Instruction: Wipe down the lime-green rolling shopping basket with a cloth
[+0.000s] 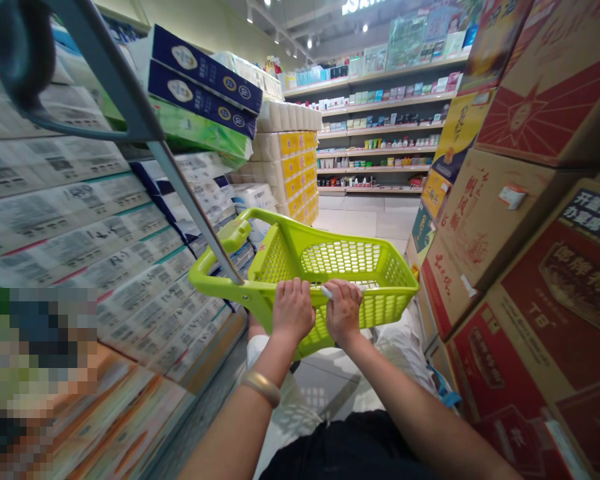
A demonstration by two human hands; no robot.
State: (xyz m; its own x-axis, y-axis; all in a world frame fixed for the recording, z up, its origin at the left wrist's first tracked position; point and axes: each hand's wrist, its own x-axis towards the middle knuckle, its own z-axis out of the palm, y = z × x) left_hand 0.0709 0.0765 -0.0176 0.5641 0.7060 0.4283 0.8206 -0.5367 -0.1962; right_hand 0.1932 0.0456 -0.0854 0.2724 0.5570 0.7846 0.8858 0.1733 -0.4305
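Observation:
A lime-green rolling shopping basket (330, 235) with lattice sides stands crosswise in front of me, its grey pull handle (130, 87) slanting up to the upper left. My left hand (293, 308) is closed over the basket's near rim, close to the middle. Just to its right, my right hand (343, 312) grips the same rim. A slim white object (327, 292) pokes out of the right hand's fingers; its kind cannot be made out. A gold-coloured bangle (261, 388) is on my left wrist. The fingertips inside the basket are hidden.
Stacked paper-product packs (80, 220) line the left side, with blue packs (200, 80) on top. Printed cartons (490, 227) are piled along the right. Ahead stands a wall of shelves (375, 100) with small goods, beyond light floor tiles (360, 223).

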